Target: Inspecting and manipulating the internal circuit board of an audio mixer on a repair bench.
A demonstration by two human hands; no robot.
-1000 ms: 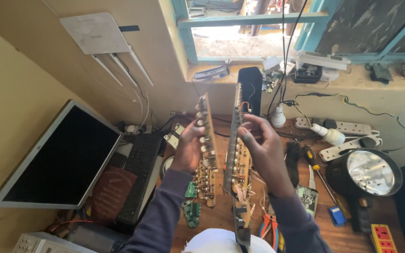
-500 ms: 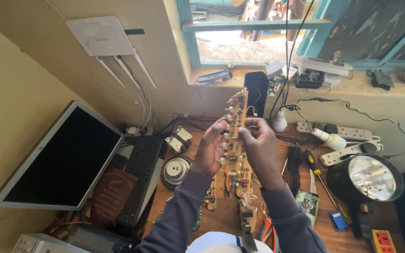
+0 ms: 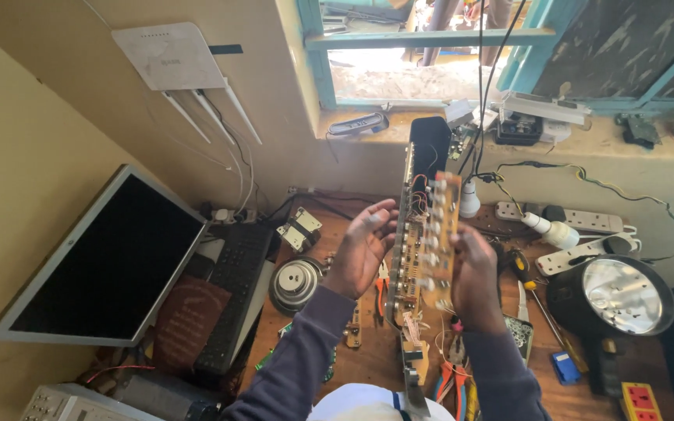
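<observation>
A wooden workbench (image 3: 579, 394) runs under a window (image 3: 431, 47) and is crowded with gear. The largest thing on it is a flat dark monitor (image 3: 111, 261), leaning at the left, with a black keyboard (image 3: 235, 292) lying just beside it. At the right stands a round lamp with a shiny reflector (image 3: 622, 292), and behind it a white power strip (image 3: 567, 217) lies along the wall. A white router with three antennas (image 3: 173, 58) hangs on the yellow wall above the monitor. Held up over the middle of the bench are two long circuit boards: the longer board (image 3: 401, 257) stands nearly on edge and reaches down toward the bottom of the view, and the shorter brown board with a row of pale knobs (image 3: 438, 234) sits just beside it on its right, joined to it by thin wires. The right hand (image 3: 473, 281) is closed around the lower part of the shorter brown board, fingers wrapped behind it. The left hand (image 3: 364, 245) is spread wide, palm toward the longer board, with its fingertips at the board's edge; whether they press on it I cannot tell. Below that hand a small round speaker (image 3: 294, 282) rests on the bench, and a screwdriver (image 3: 532, 292) lies near the lamp.
</observation>
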